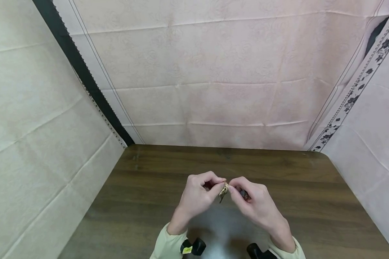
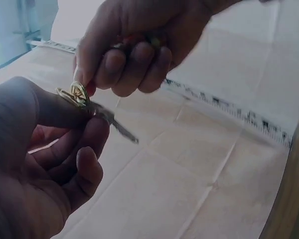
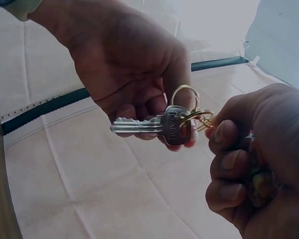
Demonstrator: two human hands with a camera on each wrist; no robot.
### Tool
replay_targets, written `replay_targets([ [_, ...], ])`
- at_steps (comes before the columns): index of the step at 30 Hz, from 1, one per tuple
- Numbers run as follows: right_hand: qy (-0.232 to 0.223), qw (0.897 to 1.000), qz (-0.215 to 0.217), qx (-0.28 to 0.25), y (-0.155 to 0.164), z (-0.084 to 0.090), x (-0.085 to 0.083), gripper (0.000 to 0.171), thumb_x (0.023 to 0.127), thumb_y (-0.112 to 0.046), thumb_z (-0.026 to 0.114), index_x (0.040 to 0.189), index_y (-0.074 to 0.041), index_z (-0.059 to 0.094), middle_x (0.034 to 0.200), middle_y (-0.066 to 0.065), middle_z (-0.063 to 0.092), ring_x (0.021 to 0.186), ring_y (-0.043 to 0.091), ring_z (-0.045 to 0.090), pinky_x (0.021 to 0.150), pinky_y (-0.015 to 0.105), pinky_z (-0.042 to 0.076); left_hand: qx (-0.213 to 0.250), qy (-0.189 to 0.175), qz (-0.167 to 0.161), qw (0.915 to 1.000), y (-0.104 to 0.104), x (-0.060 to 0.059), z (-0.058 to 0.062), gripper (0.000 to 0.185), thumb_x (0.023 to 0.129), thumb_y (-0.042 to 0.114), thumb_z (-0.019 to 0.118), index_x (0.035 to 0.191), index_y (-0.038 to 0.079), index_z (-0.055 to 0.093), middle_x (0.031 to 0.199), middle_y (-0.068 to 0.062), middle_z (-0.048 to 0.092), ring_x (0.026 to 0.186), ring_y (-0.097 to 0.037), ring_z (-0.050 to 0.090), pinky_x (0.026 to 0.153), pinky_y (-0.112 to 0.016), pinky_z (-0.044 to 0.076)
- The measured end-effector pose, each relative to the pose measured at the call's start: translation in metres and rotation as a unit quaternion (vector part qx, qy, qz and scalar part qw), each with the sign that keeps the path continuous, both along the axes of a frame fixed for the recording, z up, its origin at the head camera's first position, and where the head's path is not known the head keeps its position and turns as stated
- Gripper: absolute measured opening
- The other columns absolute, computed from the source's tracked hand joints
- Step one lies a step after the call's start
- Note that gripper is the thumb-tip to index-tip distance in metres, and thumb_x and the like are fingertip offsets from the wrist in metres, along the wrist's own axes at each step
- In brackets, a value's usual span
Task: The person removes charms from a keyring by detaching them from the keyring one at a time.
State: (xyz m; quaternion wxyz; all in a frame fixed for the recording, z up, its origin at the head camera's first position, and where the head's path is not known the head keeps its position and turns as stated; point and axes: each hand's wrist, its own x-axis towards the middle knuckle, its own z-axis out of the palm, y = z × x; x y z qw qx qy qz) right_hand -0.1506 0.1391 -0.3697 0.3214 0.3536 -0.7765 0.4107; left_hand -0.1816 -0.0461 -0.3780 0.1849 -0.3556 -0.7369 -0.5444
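Note:
Over the table, both hands come together around a silver key (image 3: 139, 126) on gold rings. My left hand (image 1: 196, 196) pinches a gold key ring (image 3: 185, 86) near the key's head between thumb and forefinger. From there the toothed blade sticks out past the fingertips. With thumb and forefinger, my right hand (image 1: 259, 204) pinches the small gold links joined to the rings. Its other fingers curl round a colourful keychain trinket (image 3: 261, 184), mostly hidden in the palm. Whether the rings are parted cannot be made out.
A brown wooden table (image 1: 142, 201) lies under the hands. Pale creased cloth (image 1: 214, 72) hangs behind it, with more cloth on the left and right sides. Black camera mounts (image 1: 199, 246) sit at both wrists beside light sleeves (image 1: 168, 241).

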Motion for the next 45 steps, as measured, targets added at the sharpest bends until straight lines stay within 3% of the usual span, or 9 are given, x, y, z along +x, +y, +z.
replay_targets([
  [6, 0.051, 0.998, 0.025, -0.022, -0.005, -0.004, -0.001, 0.001, 0.092, -0.007, 0.065, 0.091, -0.008, 0.064, 0.066, -0.008, 0.054, 0.055, -0.004, 0.043, 0.054, 0.005, 0.036, 0.060, -0.084, 0.011, 0.9946, -0.002, 0.002, 0.001, 0.003, 0.090, 0.008, 0.069, 0.089, 0.007, 0.071, 0.076, -0.009, 0.070, 0.055, -0.015, 0.057, 0.045, -0.023, 0.048],
  [10, 0.048, 0.998, 0.022, -0.031, -0.006, -0.006, -0.002, 0.008, 0.088, -0.001, 0.067, 0.092, -0.008, 0.064, 0.067, -0.008, 0.054, 0.054, -0.003, 0.043, 0.053, 0.005, 0.036, 0.063, -0.121, -0.003, 0.9907, -0.004, 0.002, 0.002, 0.004, 0.091, 0.011, 0.069, 0.091, 0.007, 0.070, 0.078, -0.011, 0.069, 0.056, -0.015, 0.056, 0.046, -0.023, 0.047],
  [14, 0.035, 0.998, 0.002, -0.046, -0.003, -0.005, -0.002, 0.022, 0.078, 0.009, 0.068, 0.092, -0.009, 0.064, 0.066, -0.007, 0.054, 0.054, -0.003, 0.043, 0.051, 0.007, 0.036, 0.040, -0.153, -0.056, 0.9858, -0.009, 0.000, 0.003, 0.003, 0.091, 0.011, 0.069, 0.093, 0.008, 0.069, 0.083, -0.012, 0.069, 0.063, -0.007, 0.056, 0.053, -0.022, 0.047],
  [20, 0.014, 0.997, -0.037, -0.064, 0.005, -0.002, -0.002, 0.023, 0.079, 0.010, 0.068, 0.092, -0.008, 0.064, 0.067, -0.007, 0.054, 0.055, -0.004, 0.043, 0.050, 0.009, 0.036, -0.020, -0.166, -0.101, 0.9807, -0.019, -0.004, 0.004, 0.003, 0.090, 0.012, 0.070, 0.094, 0.013, 0.071, 0.086, -0.006, 0.071, 0.069, -0.005, 0.059, 0.059, -0.020, 0.048],
  [25, -0.010, 0.996, -0.051, -0.070, 0.012, -0.001, -0.003, 0.020, 0.081, 0.007, 0.068, 0.091, -0.009, 0.065, 0.065, -0.009, 0.053, 0.055, -0.005, 0.043, 0.049, 0.009, 0.035, -0.053, -0.170, -0.087, 0.9802, -0.028, -0.003, 0.008, 0.005, 0.091, 0.013, 0.069, 0.094, 0.016, 0.070, 0.086, -0.003, 0.070, 0.070, -0.007, 0.059, 0.061, -0.022, 0.049],
  [31, -0.034, 0.996, -0.035, -0.080, 0.020, -0.001, -0.005, 0.018, 0.083, 0.010, 0.067, 0.092, -0.006, 0.065, 0.065, -0.007, 0.057, 0.054, -0.004, 0.046, 0.047, 0.011, 0.037, -0.089, -0.176, -0.061, 0.9785, -0.035, -0.005, 0.005, 0.006, 0.092, 0.015, 0.069, 0.094, 0.020, 0.069, 0.088, 0.003, 0.070, 0.074, -0.008, 0.061, 0.064, -0.022, 0.050],
  [35, -0.087, 0.994, -0.027, -0.066, 0.027, -0.005, -0.010, 0.014, 0.088, 0.006, 0.065, 0.094, -0.006, 0.064, 0.068, -0.005, 0.061, 0.053, -0.001, 0.053, 0.046, 0.014, 0.042, -0.118, -0.196, -0.039, 0.9728, -0.036, -0.012, 0.000, 0.006, 0.094, 0.015, 0.066, 0.095, 0.021, 0.067, 0.088, 0.006, 0.073, 0.074, -0.008, 0.064, 0.063, -0.021, 0.048],
  [38, -0.140, 0.988, -0.025, -0.052, 0.034, -0.012, -0.015, 0.011, 0.092, 0.003, 0.063, 0.096, -0.007, 0.063, 0.071, -0.003, 0.064, 0.052, 0.004, 0.058, 0.046, 0.017, 0.046, -0.141, -0.229, -0.016, 0.9631, -0.038, -0.019, -0.004, 0.005, 0.095, 0.015, 0.064, 0.096, 0.019, 0.067, 0.087, 0.006, 0.074, 0.070, -0.011, 0.063, 0.062, -0.022, 0.049],
  [45, -0.309, 0.949, -0.029, -0.053, 0.055, -0.035, -0.030, 0.008, 0.100, -0.017, 0.057, 0.099, -0.010, 0.060, 0.076, 0.007, 0.068, 0.057, 0.017, 0.065, 0.050, 0.031, 0.054, -0.159, -0.296, 0.000, 0.9419, -0.039, -0.041, -0.028, 0.009, 0.096, 0.021, 0.063, 0.098, 0.013, 0.065, 0.083, 0.001, 0.070, 0.062, -0.016, 0.058, 0.059, -0.031, 0.053],
])
